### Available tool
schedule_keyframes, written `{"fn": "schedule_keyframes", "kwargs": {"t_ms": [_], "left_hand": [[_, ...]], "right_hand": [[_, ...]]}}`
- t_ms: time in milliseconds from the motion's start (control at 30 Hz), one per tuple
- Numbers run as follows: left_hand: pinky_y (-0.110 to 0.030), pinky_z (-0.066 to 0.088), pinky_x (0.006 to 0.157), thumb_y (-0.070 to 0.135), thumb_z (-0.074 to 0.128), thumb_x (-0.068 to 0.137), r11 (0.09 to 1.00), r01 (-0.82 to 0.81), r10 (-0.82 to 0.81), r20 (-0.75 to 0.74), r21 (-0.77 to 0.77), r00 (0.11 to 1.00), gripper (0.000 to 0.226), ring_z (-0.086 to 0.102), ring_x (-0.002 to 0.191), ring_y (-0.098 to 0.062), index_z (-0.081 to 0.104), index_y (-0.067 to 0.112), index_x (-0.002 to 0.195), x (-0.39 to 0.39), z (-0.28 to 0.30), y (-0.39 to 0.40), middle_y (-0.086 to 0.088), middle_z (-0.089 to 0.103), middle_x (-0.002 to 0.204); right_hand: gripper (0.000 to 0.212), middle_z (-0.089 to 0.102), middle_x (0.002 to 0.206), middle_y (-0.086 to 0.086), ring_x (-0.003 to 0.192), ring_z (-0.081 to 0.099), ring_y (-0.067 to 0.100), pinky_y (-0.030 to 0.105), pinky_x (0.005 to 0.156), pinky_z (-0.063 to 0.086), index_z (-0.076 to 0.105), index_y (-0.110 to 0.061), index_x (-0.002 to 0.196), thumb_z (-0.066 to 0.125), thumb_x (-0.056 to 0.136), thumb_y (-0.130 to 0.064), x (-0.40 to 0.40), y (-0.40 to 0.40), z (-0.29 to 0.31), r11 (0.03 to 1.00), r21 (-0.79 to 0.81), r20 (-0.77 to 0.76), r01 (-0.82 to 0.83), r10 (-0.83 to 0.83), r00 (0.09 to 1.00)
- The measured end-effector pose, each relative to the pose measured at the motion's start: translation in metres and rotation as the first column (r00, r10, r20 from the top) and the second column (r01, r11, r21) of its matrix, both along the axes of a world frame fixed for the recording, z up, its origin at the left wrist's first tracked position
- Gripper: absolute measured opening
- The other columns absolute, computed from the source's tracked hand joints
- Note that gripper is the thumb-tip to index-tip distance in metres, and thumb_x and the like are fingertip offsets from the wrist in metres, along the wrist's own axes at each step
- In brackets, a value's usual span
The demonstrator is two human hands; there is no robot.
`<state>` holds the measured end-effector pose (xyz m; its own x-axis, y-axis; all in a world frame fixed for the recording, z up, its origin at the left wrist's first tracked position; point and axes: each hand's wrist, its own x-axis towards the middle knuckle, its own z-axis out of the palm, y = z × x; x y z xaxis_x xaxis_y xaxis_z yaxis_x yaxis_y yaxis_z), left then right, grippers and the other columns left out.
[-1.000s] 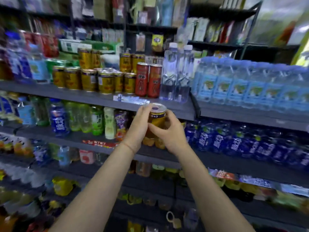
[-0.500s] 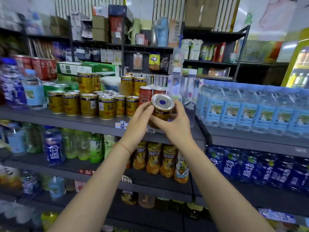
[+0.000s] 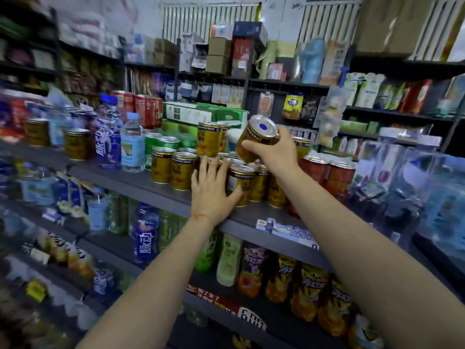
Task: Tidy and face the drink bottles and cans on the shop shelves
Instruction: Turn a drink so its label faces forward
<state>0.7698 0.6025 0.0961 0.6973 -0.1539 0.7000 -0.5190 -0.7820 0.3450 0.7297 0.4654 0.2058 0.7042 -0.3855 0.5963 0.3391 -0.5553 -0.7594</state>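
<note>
You face dark grey shop shelving that runs from the left edge down toward the lower right of the frame, packed with drinks; boxes and packets fill the racks at the top, under a white ribbed wall. On the middle shelf a cluster of gold cans stands at centre, red cans just to its right, blue-labelled bottles to its left. Orange and green bottles line the shelf below, lower centre.

Half a second ago both your hands cupped one gold can in front of the shelf. Now they have parted, and the view has swung left and up.

Your right hand, at centre, holds that gold can alone, raised above the cluster and tilted with its silver top toward you, fingers wrapped around its body. Your left hand, just below and left, lies flat with fingers spread against the front cans, thumb touching one gold can; it grips nothing.
</note>
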Motion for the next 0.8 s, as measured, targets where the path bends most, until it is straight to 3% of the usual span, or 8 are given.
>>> {"fn": "schedule_keyframes", "kwargs": {"t_ms": [100, 267, 433, 533, 800], "left_hand": [[-0.048, 0.024, 0.114, 0.053, 0.047, 0.091, 1.0, 0.017, -0.016, 0.052, -0.02, 0.999, 0.063, 0.008, 0.151, -0.025, 0.032, 0.033, 0.149, 0.004, -0.005, 0.0, -0.002, 0.029, 0.159], [-0.047, 0.023, 0.112, 0.053, 0.047, 0.09, 0.999, 0.019, -0.017, 0.059, -0.027, 0.998, 0.057, 0.006, 0.15, -0.024, 0.037, 0.038, 0.145, 0.01, -0.007, 0.0, 0.0, 0.027, 0.158], [-0.048, 0.023, 0.113, 0.053, 0.044, 0.09, 1.0, -0.001, 0.002, 0.063, -0.027, 0.998, 0.058, 0.005, 0.15, -0.024, 0.038, 0.035, 0.145, 0.009, -0.009, -0.002, -0.001, 0.028, 0.158], [-0.048, 0.021, 0.113, 0.054, 0.043, 0.091, 1.0, 0.001, 0.0, 0.048, -0.027, 0.999, 0.058, 0.004, 0.15, -0.023, 0.036, 0.035, 0.146, 0.009, -0.008, -0.002, 0.0, 0.026, 0.159], [-0.049, 0.024, 0.111, 0.054, 0.043, 0.089, 1.0, -0.004, 0.006, 0.066, -0.031, 0.998, 0.058, 0.007, 0.15, -0.024, 0.039, 0.035, 0.143, 0.011, -0.009, -0.003, 0.0, 0.03, 0.157]], "right_hand": [[0.07, 0.061, 0.116, -0.004, 0.111, 0.058, 0.017, 0.036, 0.098, 0.049, 0.051, -0.02, 0.123, 0.088, 0.067, -0.036, 0.038, 0.006, 0.007, 0.999, -0.037, -0.01, 0.018, -0.018, 1.0], [0.069, 0.06, 0.119, 0.0, 0.108, 0.057, 0.018, 0.032, 0.09, 0.05, 0.05, -0.016, 0.125, 0.087, 0.069, -0.034, 0.092, 0.013, 0.014, 0.998, -0.047, -0.119, 0.033, -0.039, 0.992], [0.092, 0.055, 0.139, 0.007, 0.12, 0.058, 0.028, 0.045, 0.089, 0.057, 0.043, -0.016, 0.142, 0.088, 0.066, -0.042, 0.126, 0.013, 0.007, 0.997, -0.078, -0.233, 0.02, -0.038, 0.972], [0.099, 0.057, 0.137, 0.008, 0.118, 0.06, 0.029, 0.046, 0.088, 0.057, 0.04, -0.018, 0.143, 0.088, 0.063, -0.048, 0.137, 0.011, 0.005, 0.995, -0.092, -0.26, 0.029, -0.052, 0.964], [0.09, 0.057, 0.137, 0.007, 0.122, 0.057, 0.029, 0.048, 0.096, 0.053, 0.04, -0.016, 0.145, 0.08, 0.073, -0.051, 0.139, 0.012, 0.007, 0.983, -0.181, -0.304, 0.009, -0.064, 0.95]]}}
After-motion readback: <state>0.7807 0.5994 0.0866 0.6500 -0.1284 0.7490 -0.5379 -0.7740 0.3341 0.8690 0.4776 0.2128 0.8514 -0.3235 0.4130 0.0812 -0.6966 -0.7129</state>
